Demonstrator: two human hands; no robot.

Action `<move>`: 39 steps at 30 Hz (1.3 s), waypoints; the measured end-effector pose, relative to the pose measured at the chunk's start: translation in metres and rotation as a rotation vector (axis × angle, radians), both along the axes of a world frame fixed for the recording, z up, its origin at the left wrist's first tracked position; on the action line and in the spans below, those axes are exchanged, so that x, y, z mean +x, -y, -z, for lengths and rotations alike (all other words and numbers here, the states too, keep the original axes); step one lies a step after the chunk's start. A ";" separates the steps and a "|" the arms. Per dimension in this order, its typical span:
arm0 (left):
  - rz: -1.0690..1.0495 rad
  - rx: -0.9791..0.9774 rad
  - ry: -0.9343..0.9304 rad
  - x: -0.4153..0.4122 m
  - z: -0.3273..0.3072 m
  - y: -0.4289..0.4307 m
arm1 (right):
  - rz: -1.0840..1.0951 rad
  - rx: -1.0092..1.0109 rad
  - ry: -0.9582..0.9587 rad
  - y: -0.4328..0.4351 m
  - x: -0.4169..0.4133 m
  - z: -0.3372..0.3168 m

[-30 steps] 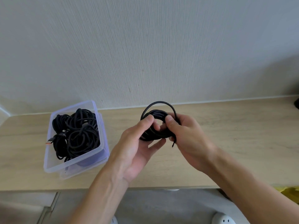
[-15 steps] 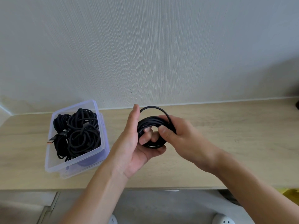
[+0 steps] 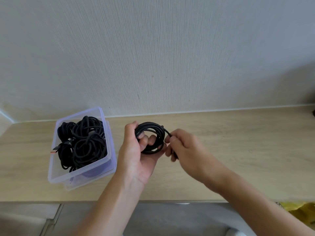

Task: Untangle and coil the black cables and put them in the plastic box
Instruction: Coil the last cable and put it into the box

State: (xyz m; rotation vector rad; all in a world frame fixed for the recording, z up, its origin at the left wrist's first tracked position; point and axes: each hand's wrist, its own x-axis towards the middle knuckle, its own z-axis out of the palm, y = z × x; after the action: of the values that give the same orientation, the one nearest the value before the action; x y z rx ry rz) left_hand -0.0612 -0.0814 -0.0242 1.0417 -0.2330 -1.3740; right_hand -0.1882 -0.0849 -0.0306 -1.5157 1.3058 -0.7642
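Observation:
A coiled black cable [image 3: 150, 130] hangs above the wooden table, gripped by my left hand [image 3: 138, 155], whose fingers pass through the coil. My right hand [image 3: 185, 147] pinches the cable's loose end just right of the coil; the plug end shows under its fingers. To the left stands the clear plastic box [image 3: 56, 174], holding several coiled black cables [image 3: 85, 142]. An orange-tipped plug [image 3: 54, 150] sticks out over its left rim.
The light wooden table [image 3: 238, 150] runs along a textured white wall. The box rests on its lid. A dark object [image 3: 313, 113] sits at the far right edge. Something yellow [image 3: 300, 208] lies below the table's front edge at the right.
The loose outer loop has been drawn into the coil. My right hand has slid right, pulling the cable end. My left hand now wraps the coil's left side.

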 end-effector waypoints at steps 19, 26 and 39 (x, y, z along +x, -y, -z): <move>0.062 -0.123 0.012 -0.011 -0.001 -0.007 | -0.008 0.194 0.565 0.004 0.011 0.005; 0.076 -0.142 0.044 -0.017 0.000 -0.007 | 0.051 0.164 0.502 0.009 0.009 0.004; 0.580 -0.088 0.327 0.029 -0.016 -0.005 | -0.158 -0.057 0.012 0.011 -0.014 -0.011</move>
State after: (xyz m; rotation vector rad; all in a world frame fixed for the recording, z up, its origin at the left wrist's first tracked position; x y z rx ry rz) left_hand -0.0318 -0.0760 -0.0083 1.1719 -0.8847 -1.6783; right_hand -0.2023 -0.0962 -0.0196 -1.6357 1.1488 -0.7131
